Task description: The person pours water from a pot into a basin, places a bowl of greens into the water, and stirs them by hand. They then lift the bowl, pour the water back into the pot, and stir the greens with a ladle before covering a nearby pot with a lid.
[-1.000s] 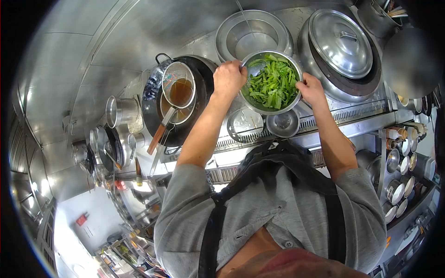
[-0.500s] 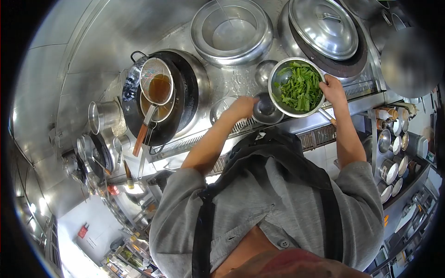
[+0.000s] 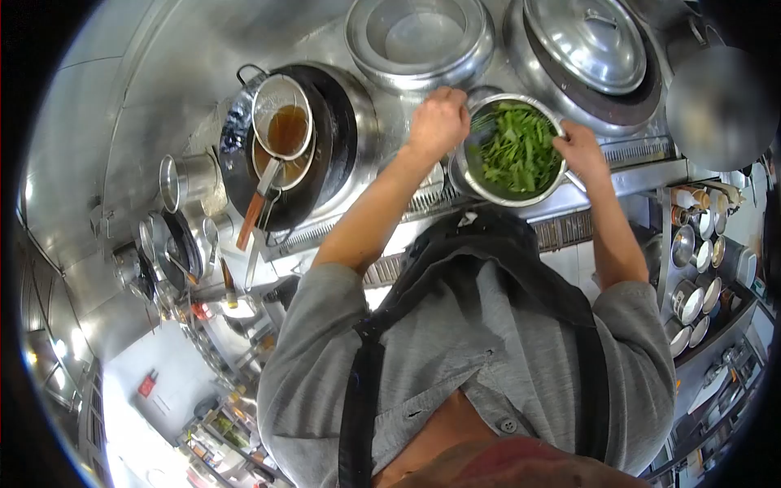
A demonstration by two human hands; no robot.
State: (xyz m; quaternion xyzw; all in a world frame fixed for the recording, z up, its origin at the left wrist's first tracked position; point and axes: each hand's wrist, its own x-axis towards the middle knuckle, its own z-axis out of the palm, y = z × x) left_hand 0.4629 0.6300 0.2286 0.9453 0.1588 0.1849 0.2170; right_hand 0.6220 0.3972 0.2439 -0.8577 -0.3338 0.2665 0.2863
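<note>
A round steel bowl of cut leafy greens is tilted toward me over the front of the steel counter. My right hand grips its right rim, thumb over the edge. My left hand is closed above the bowl's left rim. Fingertips point away from me, so what they hold, if anything, is hidden. A blurred grey shape shows inside the bowl beside that hand. Under the right hand, part of a thin metal handle sticks out.
On the left, a strainer with a wooden handle rests over a container of brown liquid in a black wok. A wide steel basin stands behind, and a lidded pot at the back right. Shelved seasoning containers stand right.
My left hand has moved up and forward, from beside a dark round dish to the bowl's left rim. The bowl has shifted slightly left, still in my right hand.
</note>
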